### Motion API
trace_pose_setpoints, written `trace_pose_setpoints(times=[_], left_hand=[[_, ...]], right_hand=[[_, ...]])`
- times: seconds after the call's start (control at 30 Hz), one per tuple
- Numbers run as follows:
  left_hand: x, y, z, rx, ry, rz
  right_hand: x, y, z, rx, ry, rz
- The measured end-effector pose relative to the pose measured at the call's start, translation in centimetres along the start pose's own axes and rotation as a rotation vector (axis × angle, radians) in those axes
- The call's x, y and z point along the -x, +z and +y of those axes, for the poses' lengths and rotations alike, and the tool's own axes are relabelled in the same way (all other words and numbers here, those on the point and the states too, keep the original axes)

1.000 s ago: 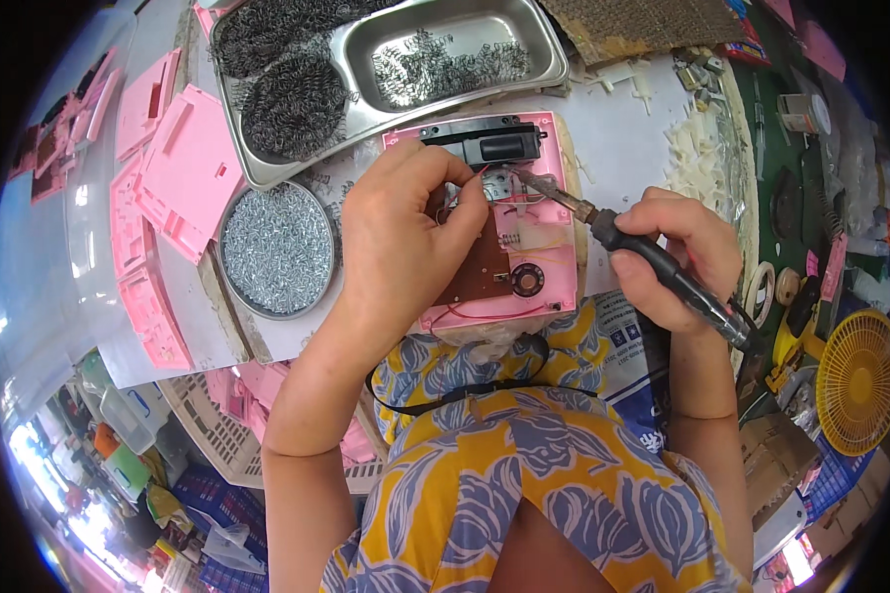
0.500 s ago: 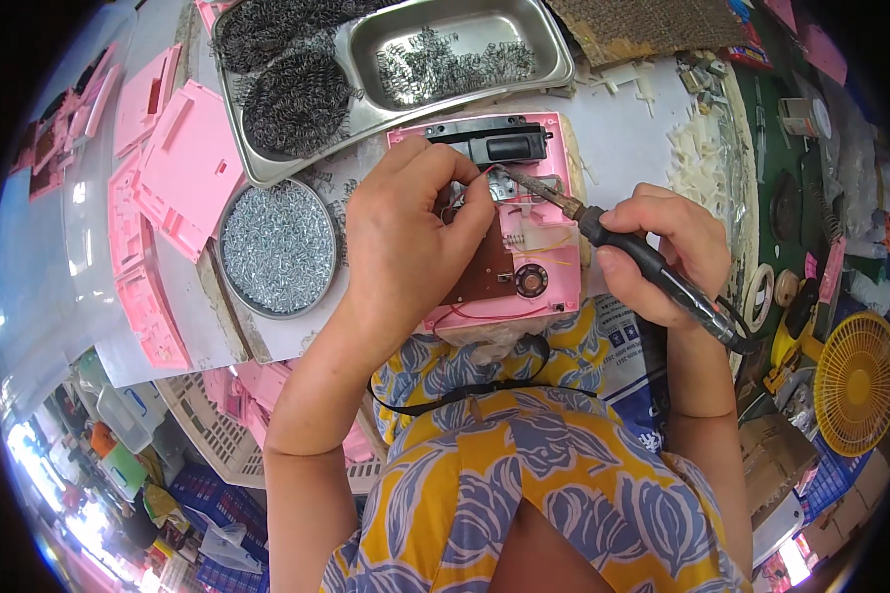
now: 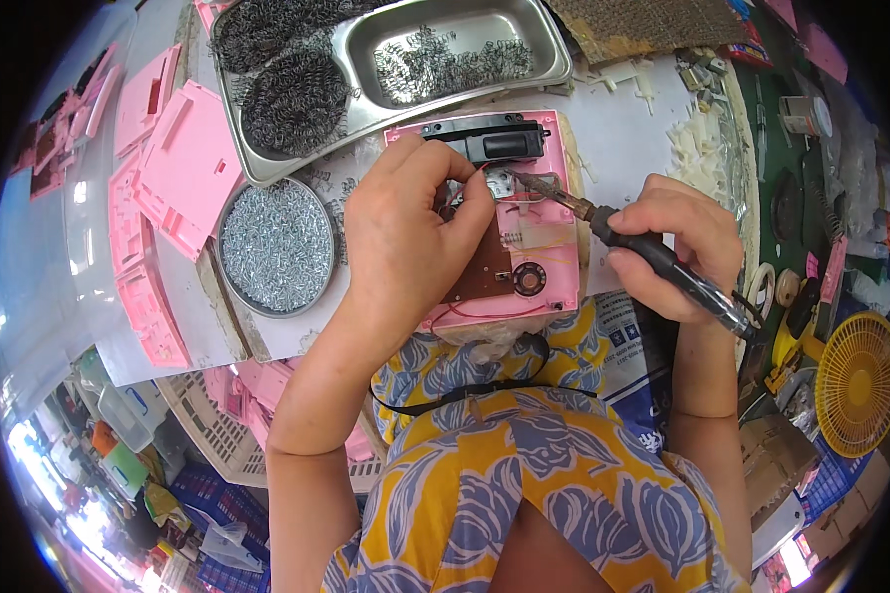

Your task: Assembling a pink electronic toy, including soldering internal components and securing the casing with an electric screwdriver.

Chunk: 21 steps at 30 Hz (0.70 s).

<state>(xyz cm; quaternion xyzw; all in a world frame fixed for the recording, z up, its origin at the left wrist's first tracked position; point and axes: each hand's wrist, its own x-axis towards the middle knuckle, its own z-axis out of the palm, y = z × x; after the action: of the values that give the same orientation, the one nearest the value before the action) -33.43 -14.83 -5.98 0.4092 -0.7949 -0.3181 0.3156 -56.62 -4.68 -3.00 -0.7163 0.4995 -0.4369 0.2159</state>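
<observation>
In front of me lies a pink plastic housing [image 3: 562, 158] with a black part [image 3: 504, 146] along its far side, a brown circuit board [image 3: 482, 262] and a small round speaker [image 3: 529, 279]. My left hand [image 3: 405, 222] is over the housing's left half, thumb and forefinger pinched on a thin red wire [image 3: 484, 166]. My right hand [image 3: 677, 237] grips a black-handled soldering iron [image 3: 667, 269] from the right. The iron's tip points left, close to a silvery metal part [image 3: 501, 185]; whether it touches, I cannot tell.
Beyond the housing stands a metal tray [image 3: 361, 117] of dark springs. A round dish [image 3: 328, 212] of small screws sits left, beside stacked pink panels [image 3: 188, 163]. White plastic pieces [image 3: 697, 158] lie to the right, a yellow fan [image 3: 857, 385] farther right. A plastic basket [image 3: 203, 420] stands lower left.
My right hand and the soldering iron have shifted slightly right, drawing the tip back a little from the wire. My left hand has stayed in nearly the same place.
</observation>
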Motion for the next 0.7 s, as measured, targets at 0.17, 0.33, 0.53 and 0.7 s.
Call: trace_pose_setpoints(times=[0.17,0.33,0.53,0.7], left_hand=[[-0.01,0.11,0.01,-0.029,0.022,0.010],[0.04,0.13,0.11,-0.054,0.030,0.016],[0.12,0.26,0.08,-0.049,0.043,0.030],[0.22,0.52,-0.12,-0.058,0.075,0.055]], right_hand=[[-0.40,0.17,0.09,0.014,0.037,-0.043],[-0.77,0.60,0.27,0.010,0.036,-0.037],[-0.84,0.45,0.08,0.002,0.066,-0.041],[-0.66,0.59,0.32,-0.026,0.075,-0.011]])
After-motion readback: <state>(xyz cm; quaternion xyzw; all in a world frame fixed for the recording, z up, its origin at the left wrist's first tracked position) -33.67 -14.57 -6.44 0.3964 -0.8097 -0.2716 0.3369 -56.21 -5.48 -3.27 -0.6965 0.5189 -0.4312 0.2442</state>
